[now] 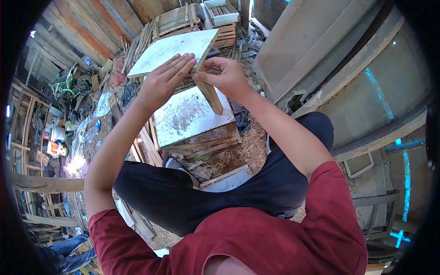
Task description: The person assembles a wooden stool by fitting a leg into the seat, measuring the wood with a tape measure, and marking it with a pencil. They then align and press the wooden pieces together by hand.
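A white, stained board (176,43) is raised in front of me, with a wooden leg (210,98) running down from its near right corner. My left hand (170,77) lies on the board's near edge, fingers stretched out together. At that corner my right hand (225,78) is closed, thumb and fingers pinched by the top of the leg. Whatever sits between its fingertips is too small or hidden to make out. Below both hands stands a low wooden stand with a dirty white top (183,117); the leg's lower end appears over this top.
Slatted wooden crates (225,35) stand at the back. Large panels (293,46) lean on the right. Clutter and plastic (103,104) cover the ground at left. Loose boards (149,144) lie by my left knee. Another person's jeans (68,247) show at lower left.
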